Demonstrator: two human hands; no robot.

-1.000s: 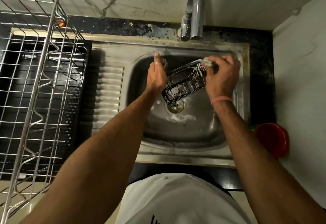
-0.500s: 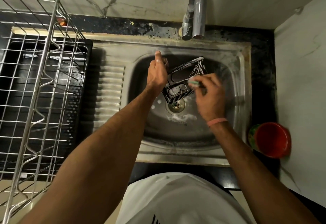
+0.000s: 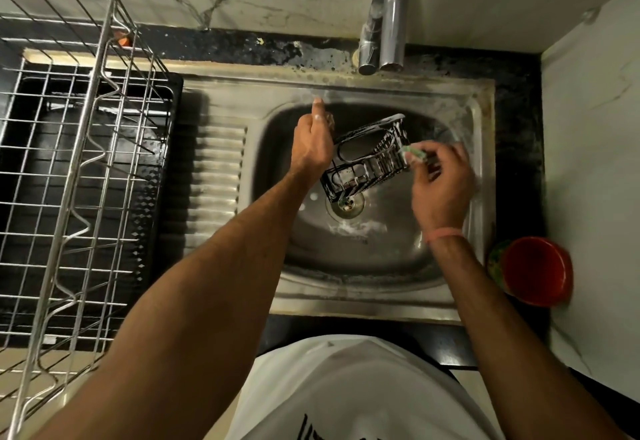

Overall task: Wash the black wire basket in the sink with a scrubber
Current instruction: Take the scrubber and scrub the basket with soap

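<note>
Black counter (image 3: 516,100): steel sink (image 3: 481,176) set in; dish rack (image 3: 69,169), red bowl (image 3: 536,271).

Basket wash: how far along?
Done: the basket is soaped, with white suds on its wires and foam in the sink. In hand: the left hand holds it tilted over the drain while the right hand pinches the scrubber against its right end. Left: rinsing; no water runs from the tap.
</note>
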